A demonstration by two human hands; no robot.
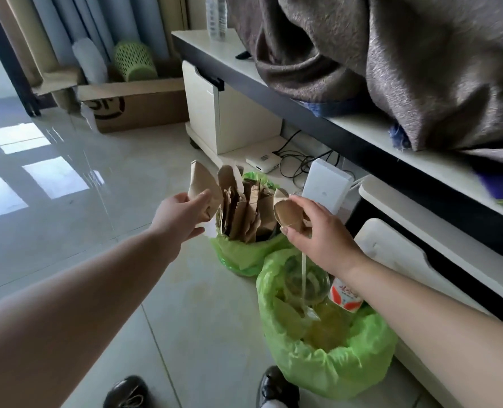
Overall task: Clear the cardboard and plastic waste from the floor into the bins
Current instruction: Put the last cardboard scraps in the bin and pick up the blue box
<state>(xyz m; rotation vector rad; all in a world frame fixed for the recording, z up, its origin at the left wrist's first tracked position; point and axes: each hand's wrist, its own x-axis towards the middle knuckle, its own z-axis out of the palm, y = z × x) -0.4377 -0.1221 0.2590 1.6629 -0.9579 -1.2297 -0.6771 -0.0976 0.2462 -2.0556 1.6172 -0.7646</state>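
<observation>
Two bins stand side by side on glossy pale floor tiles, each lined with a thin, crinkled green plastic bag. The far bin is packed with upright torn slabs of brown cardboard, edges ragged, matte and fibrous. The near bin holds clear plastic containers and a carton with red print against its far rim.

The left hand pinches a bent, pointed piece of brown cardboard between thumb and fingers, just over the left edge of the far bin and touching the packed slabs. The right hand is closed around a curled, cup-shaped scrap of brown card, held between the two bins; a thin pale strip hangs from it down into the near bin.

Just behind the right hand stands a white rectangular box, smooth-faced with rounded corners. Behind the bins runs a low white cabinet with a dark edge, draped with heavy grey-brown fabric in deep folds. Black cables lie tangled beneath. A larger cardboard box with a dark printed mark sits well apart by the curtains. Two black glossy shoes show at the bottom edge.
</observation>
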